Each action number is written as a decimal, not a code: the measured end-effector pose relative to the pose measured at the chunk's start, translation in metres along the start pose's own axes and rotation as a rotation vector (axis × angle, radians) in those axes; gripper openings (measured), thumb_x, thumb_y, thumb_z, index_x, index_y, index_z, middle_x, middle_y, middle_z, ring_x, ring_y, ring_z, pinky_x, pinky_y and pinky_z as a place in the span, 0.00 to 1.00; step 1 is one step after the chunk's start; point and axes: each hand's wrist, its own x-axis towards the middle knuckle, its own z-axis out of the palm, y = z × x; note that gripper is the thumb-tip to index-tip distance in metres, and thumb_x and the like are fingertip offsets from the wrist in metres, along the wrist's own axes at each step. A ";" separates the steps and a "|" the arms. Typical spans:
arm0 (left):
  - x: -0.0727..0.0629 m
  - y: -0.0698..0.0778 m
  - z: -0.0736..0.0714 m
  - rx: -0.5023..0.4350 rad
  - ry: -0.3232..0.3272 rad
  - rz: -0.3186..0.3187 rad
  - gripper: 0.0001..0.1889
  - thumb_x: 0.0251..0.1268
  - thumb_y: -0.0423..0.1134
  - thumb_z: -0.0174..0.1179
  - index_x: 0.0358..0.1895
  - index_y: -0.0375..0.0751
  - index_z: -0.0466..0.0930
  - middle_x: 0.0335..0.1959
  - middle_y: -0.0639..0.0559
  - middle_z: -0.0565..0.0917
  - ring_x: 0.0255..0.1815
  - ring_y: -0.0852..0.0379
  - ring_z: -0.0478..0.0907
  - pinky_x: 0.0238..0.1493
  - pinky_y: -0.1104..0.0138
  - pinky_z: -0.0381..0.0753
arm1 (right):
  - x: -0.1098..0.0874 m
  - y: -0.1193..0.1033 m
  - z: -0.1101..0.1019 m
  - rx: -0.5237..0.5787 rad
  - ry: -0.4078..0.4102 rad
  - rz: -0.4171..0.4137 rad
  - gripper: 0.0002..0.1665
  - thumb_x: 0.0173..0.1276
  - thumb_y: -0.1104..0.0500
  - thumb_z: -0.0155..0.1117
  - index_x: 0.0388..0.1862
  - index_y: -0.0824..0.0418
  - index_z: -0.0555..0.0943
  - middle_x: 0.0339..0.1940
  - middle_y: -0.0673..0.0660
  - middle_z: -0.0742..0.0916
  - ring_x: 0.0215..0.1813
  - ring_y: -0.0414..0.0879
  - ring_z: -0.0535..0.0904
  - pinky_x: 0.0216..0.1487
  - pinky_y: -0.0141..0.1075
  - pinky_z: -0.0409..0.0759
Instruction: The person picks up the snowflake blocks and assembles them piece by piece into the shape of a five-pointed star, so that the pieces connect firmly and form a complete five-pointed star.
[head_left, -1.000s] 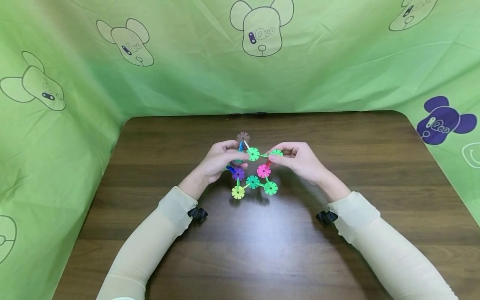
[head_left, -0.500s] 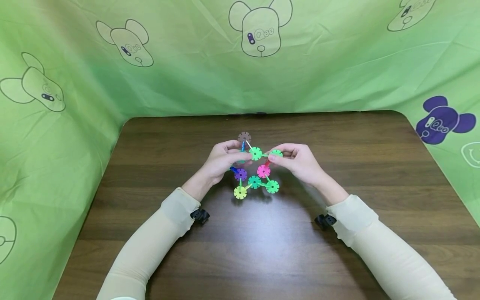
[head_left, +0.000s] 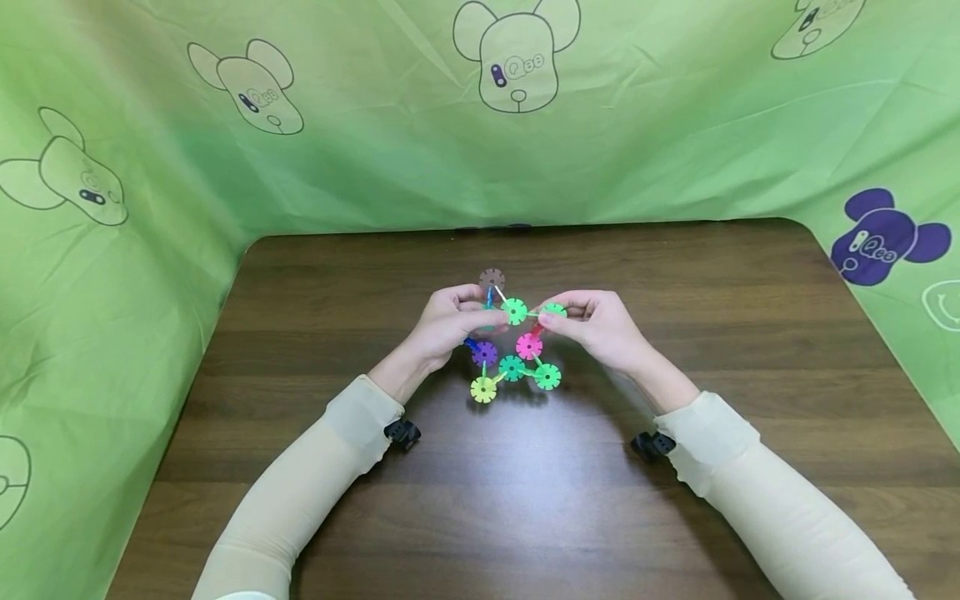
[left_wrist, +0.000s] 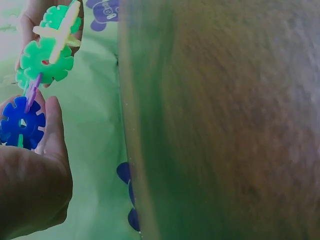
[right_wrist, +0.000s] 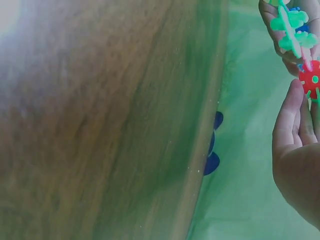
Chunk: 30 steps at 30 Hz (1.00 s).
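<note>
Notched plastic building discs, slotted edge to edge, form a many-coloured frame between both hands. My left hand [head_left: 450, 325] pinches its upper part beside a green disc [head_left: 515, 312]. With thumb and fingers, my right hand [head_left: 603, 323] pinches another green disc [head_left: 555, 311] at the upper right. Below hang a pink disc [head_left: 528, 346], a purple disc [head_left: 484, 354], a teal disc [head_left: 512, 368] and a yellow disc [head_left: 483, 390]. A brown disc [head_left: 492, 279] sticks out at the far end. The left wrist view has a blue disc [left_wrist: 31, 131] against the left fingers; left fingers partly hide the frame.
The frame is held over a brown wooden table [head_left: 480, 508], casting small shadows. Green cloth [head_left: 360, 167] with bear-head prints surrounds the table's back and sides. A small black camera sits at each sleeve cuff, the left camera [head_left: 402, 434] and the right camera [head_left: 652, 445].
My left hand has shifted slightly right, bringing its side of the disc frame closer to the right hand. My right hand has barely moved, and both hands keep their pinch.
</note>
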 end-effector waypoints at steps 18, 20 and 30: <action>0.014 -0.004 0.008 0.424 -0.077 -0.115 0.16 0.61 0.39 0.75 0.46 0.36 0.80 0.37 0.47 0.91 0.34 0.55 0.85 0.45 0.64 0.82 | -0.009 0.006 -0.020 -0.086 -0.141 0.222 0.21 0.77 0.57 0.67 0.60 0.70 0.80 0.50 0.64 0.90 0.49 0.61 0.88 0.56 0.50 0.84; 0.015 -0.007 0.011 0.530 -0.084 -0.123 0.15 0.60 0.42 0.75 0.38 0.38 0.80 0.29 0.50 0.87 0.27 0.58 0.79 0.34 0.67 0.78 | -0.010 0.007 -0.023 -0.131 -0.167 0.243 0.21 0.77 0.56 0.66 0.60 0.69 0.81 0.49 0.63 0.90 0.48 0.60 0.88 0.56 0.49 0.84; 0.022 -0.015 0.021 1.128 -0.048 -0.111 0.21 0.57 0.61 0.75 0.37 0.48 0.83 0.28 0.58 0.81 0.29 0.60 0.74 0.31 0.66 0.73 | -0.007 0.015 -0.025 -0.310 -0.259 0.285 0.18 0.77 0.56 0.66 0.56 0.70 0.83 0.42 0.58 0.91 0.44 0.50 0.86 0.47 0.40 0.86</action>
